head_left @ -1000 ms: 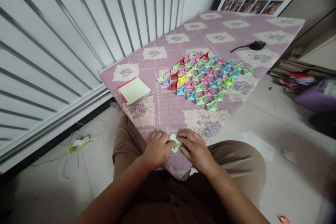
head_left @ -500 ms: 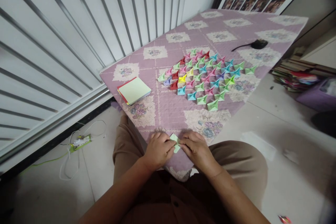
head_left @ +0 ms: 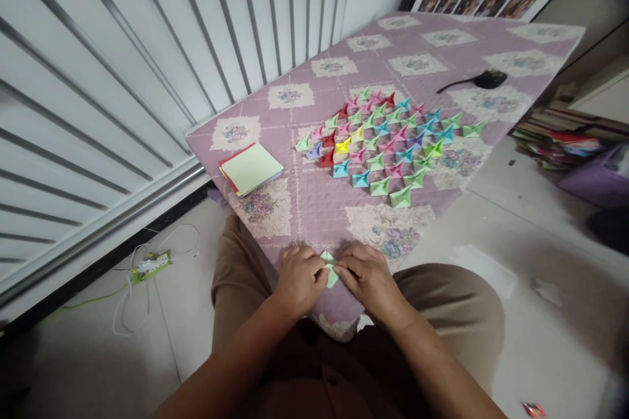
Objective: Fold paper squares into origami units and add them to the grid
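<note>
I see left hand [head_left: 301, 276] and right hand [head_left: 367, 277] pinching green paper [head_left: 332, 278] at the near corner of the table [head_left: 318, 213]: likely light, easily creased; grip side edges.

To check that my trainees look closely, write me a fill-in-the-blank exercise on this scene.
1. The left hand and right hand both touch paper coloured pale ____.
2. The stack lies to the ____ of the folded shapes.
3. The power strip lies on the ____.

Missing words: green; left; floor.
</note>
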### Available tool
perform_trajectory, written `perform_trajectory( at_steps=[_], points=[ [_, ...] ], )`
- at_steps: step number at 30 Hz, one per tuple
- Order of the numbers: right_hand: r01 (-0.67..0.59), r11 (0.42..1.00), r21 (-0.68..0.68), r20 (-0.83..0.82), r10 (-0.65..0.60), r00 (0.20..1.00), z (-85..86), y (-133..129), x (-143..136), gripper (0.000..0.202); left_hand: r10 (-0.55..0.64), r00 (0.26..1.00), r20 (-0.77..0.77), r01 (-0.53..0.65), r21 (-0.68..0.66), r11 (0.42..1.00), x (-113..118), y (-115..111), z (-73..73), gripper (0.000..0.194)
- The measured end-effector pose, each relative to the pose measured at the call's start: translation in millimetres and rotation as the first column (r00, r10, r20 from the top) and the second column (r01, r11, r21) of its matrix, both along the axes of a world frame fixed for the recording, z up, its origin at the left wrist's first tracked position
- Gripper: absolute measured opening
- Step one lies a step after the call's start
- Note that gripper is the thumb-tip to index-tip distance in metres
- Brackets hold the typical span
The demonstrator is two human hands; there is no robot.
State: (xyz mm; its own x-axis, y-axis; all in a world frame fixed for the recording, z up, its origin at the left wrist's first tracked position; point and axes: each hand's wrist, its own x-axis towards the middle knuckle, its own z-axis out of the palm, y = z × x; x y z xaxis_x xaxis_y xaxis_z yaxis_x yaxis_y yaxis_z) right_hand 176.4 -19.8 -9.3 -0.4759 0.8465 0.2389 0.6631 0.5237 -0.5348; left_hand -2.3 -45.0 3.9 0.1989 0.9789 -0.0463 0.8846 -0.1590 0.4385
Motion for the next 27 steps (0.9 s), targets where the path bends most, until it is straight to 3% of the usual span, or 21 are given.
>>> perform_trajectory(
  at_steps=[14, 19, 27],
  points=[
    [0.107, 0.993, 0.053, 0.084, -0.111, 0.99, 2.5, -1.9, -6.4, 0.023, 0.004, 0.993, -0.121, -0.013, -0.069, 0.998, 6.1, 11.5, 14.8, 0.016],
    [0.126, 0.992, 0.006, 0.147, -0.126, 0.981, 3.8, 2.0, -8.2, 0.023, 0.003, 0.99, -0.142, -0.018, -0.105, 0.994, 5.9, 15.5, 13.9, 0.017],
    [0.135, 0.991, -0.003, 0.175, -0.133, 0.976, 3.1, 3.9, -8.8, 0.02, 0.078, 0.996, 0.034, -0.07, -0.195, 0.978, -1.3, 18.4, 15.6, 0.009]
  ],
)
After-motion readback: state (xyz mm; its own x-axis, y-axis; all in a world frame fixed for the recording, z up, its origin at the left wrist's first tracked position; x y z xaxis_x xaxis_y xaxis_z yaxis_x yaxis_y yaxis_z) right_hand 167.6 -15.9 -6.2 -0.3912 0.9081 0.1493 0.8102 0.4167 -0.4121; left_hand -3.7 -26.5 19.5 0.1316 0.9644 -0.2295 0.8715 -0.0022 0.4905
